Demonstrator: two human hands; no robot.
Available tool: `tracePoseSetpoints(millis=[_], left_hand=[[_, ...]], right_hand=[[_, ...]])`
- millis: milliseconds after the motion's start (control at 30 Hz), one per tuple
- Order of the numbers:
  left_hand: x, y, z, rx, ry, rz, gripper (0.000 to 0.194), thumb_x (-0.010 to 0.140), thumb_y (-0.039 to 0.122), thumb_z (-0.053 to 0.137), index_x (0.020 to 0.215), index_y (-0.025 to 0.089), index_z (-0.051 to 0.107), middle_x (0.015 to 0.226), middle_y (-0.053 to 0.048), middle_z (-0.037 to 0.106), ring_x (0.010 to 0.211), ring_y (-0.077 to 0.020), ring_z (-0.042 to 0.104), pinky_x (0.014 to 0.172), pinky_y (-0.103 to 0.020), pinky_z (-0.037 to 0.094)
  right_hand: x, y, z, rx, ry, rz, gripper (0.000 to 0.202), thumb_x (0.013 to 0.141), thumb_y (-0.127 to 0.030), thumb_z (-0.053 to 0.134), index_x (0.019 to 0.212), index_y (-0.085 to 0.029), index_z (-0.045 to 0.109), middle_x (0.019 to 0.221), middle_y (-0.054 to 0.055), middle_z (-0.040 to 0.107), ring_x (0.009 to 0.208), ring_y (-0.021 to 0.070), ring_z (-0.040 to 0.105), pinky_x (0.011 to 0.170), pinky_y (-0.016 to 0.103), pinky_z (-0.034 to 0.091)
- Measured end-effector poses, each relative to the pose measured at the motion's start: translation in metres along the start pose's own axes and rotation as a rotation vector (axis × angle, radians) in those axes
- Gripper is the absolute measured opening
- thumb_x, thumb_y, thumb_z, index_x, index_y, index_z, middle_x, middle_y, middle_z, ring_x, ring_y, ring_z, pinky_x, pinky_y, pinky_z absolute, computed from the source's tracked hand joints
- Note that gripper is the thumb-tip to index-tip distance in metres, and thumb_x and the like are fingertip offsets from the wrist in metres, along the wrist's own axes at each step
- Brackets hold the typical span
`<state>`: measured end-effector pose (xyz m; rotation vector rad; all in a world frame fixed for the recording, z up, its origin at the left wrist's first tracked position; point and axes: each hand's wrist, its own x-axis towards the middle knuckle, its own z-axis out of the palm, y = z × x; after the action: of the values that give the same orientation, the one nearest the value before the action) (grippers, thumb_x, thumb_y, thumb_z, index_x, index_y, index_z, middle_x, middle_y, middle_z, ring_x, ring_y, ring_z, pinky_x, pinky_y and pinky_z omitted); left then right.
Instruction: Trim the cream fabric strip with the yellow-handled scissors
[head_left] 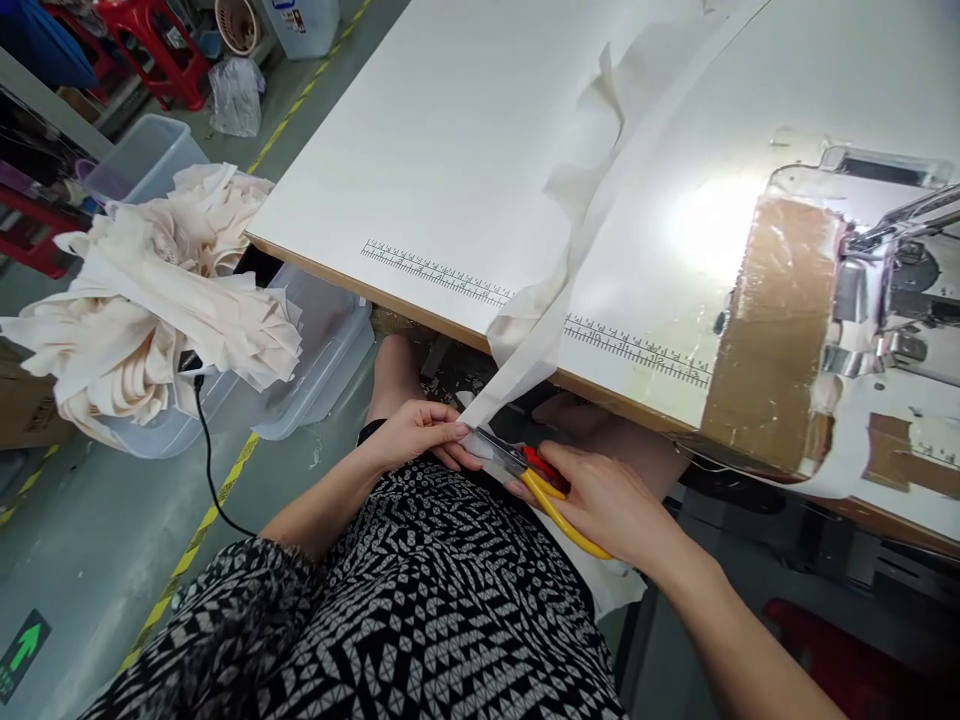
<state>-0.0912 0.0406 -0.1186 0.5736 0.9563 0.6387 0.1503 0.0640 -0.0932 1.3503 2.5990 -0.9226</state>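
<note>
Over my lap, my left hand (431, 436) pinches the end of a long off-white fabric strip (529, 365) between thumb and fingers. The strip runs up over the table edge and away across the white tabletop, its ruffled side to the left. My right hand (600, 495) grips a pair of scissors (555, 500) with yellow and red handles. The blades point left and lie at the strip's end, close to my left fingertips; whether they have fabric between them I cannot tell. More pale fabric (619, 585) hangs below my right hand.
A sewing machine (900, 290) stands at the right of the white table (465, 130), with brown tape (784, 330) beside it. Left of the table, a heap of cream fabric strips (165, 300) fills a clear plastic bin (322, 330). A black cable (206, 450) hangs near my left arm.
</note>
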Motion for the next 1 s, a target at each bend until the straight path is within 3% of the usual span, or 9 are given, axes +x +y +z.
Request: tracePoseSetpoints(millis=[200, 400, 533, 667, 733, 833, 900, 1000], left_hand=[[-0.001, 0.001, -0.002, 0.025, 0.003, -0.003, 0.049, 0.069, 0.055, 0.076, 0.083, 0.011, 0.061, 0.074, -0.012, 0.074, 0.073, -0.0209, 0.073, 0.064, -0.025, 0.054], [0.000, 0.001, 0.000, 0.027, 0.005, -0.014, 0.049, 0.067, 0.055, 0.077, 0.083, 0.011, 0.061, 0.073, -0.012, 0.074, 0.071, -0.0207, 0.072, 0.063, -0.025, 0.054], [0.002, -0.002, 0.001, 0.024, -0.007, -0.023, 0.050, 0.065, 0.056, 0.077, 0.077, 0.012, 0.057, 0.071, -0.011, 0.073, 0.069, -0.0202, 0.072, 0.062, -0.025, 0.054], [-0.002, 0.004, -0.004, 0.154, -0.042, 0.008, 0.048, 0.075, 0.058, 0.068, 0.086, 0.012, 0.059, 0.075, -0.010, 0.072, 0.069, -0.0185, 0.070, 0.064, -0.026, 0.053], [-0.005, 0.013, -0.007, 0.359, 0.039, 0.137, 0.044, 0.082, 0.052, 0.062, 0.101, 0.013, 0.061, 0.090, -0.011, 0.071, 0.072, -0.0162, 0.068, 0.066, -0.026, 0.052], [-0.001, 0.029, -0.002, 0.738, 0.390, 0.483, 0.034, 0.089, 0.040, 0.054, 0.113, 0.017, 0.060, 0.110, -0.010, 0.065, 0.089, -0.0168, 0.063, 0.077, -0.028, 0.050], [0.008, 0.037, 0.009, 0.920, 0.535, 0.678, 0.030, 0.088, 0.038, 0.057, 0.108, 0.017, 0.062, 0.110, -0.010, 0.063, 0.102, -0.0203, 0.057, 0.088, -0.031, 0.046], [0.021, 0.037, 0.020, 0.948, 0.467, 0.779, 0.026, 0.087, 0.042, 0.057, 0.090, 0.017, 0.064, 0.094, -0.006, 0.064, 0.095, -0.0192, 0.058, 0.086, -0.030, 0.045]], right_hand=[[0.003, 0.003, 0.005, 0.103, -0.007, 0.004, 0.054, 0.087, -0.071, 0.034, 0.062, -0.024, 0.032, 0.051, 0.001, 0.049, 0.041, 0.0142, 0.040, 0.045, 0.027, 0.023], [0.006, 0.001, 0.003, -0.016, 0.022, -0.010, 0.052, 0.086, -0.070, 0.036, 0.064, -0.024, 0.036, 0.055, 0.002, 0.053, 0.044, 0.0158, 0.044, 0.046, 0.027, 0.021], [0.012, -0.001, 0.005, 0.027, 0.013, -0.026, 0.051, 0.088, -0.070, 0.034, 0.064, -0.024, 0.035, 0.057, 0.002, 0.054, 0.045, 0.0158, 0.044, 0.047, 0.027, 0.022], [0.009, 0.002, 0.012, 0.090, 0.036, -0.010, 0.053, 0.089, -0.070, 0.031, 0.062, -0.024, 0.032, 0.053, 0.001, 0.051, 0.042, 0.0146, 0.041, 0.046, 0.027, 0.023], [0.002, 0.004, 0.015, 0.101, 0.069, -0.001, 0.052, 0.089, -0.069, 0.033, 0.063, -0.024, 0.032, 0.055, 0.001, 0.051, 0.044, 0.0149, 0.043, 0.047, 0.027, 0.025], [-0.011, 0.005, 0.022, 0.149, 0.104, 0.007, 0.051, 0.089, -0.069, 0.038, 0.065, -0.024, 0.033, 0.059, 0.001, 0.053, 0.049, 0.0157, 0.048, 0.049, 0.026, 0.030], [-0.019, 0.005, 0.026, 0.190, 0.117, 0.012, 0.051, 0.088, -0.069, 0.041, 0.066, -0.024, 0.035, 0.060, 0.001, 0.053, 0.052, 0.0160, 0.050, 0.050, 0.026, 0.033], [-0.028, 0.004, 0.031, 0.232, 0.166, 0.030, 0.050, 0.087, -0.067, 0.045, 0.066, -0.023, 0.037, 0.059, 0.000, 0.051, 0.051, 0.0150, 0.050, 0.049, 0.024, 0.035]])
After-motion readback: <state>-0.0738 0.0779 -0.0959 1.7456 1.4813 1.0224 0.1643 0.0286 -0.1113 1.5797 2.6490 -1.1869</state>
